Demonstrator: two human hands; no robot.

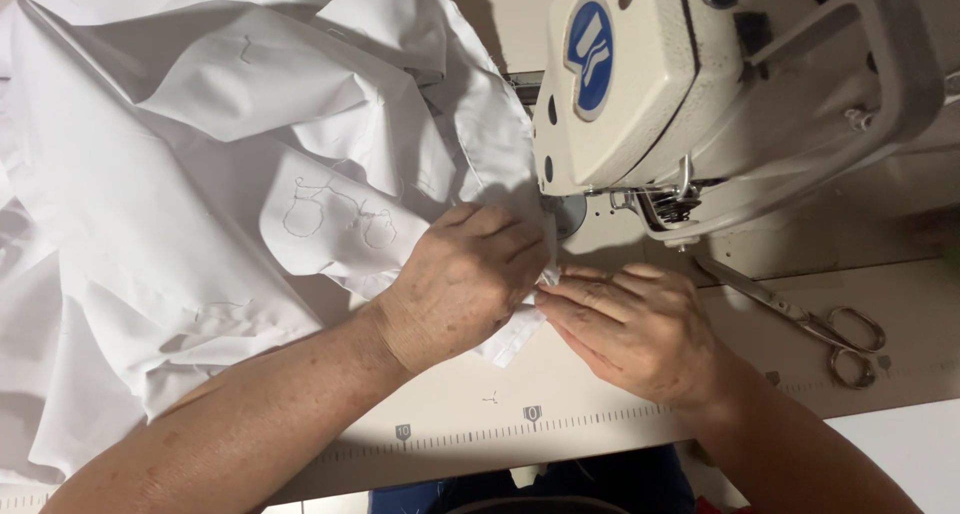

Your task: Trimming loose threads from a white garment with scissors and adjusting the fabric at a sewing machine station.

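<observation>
Head view: both hands (560, 304) on white fabric (200, 174).

A round blue badge (589, 56) with a white emblem sits on the cream face of the sewing machine head (650, 84), at about one o'clock from the middle of the view. It is an oval sticker, tilted slightly, rimmed in pale cream. Along the near edge of the table (560, 384), at about six o'clock, runs a printed measuring scale (520, 432) of small dark tick marks with two little dark shield-shaped markers. No packages or screens show.
</observation>
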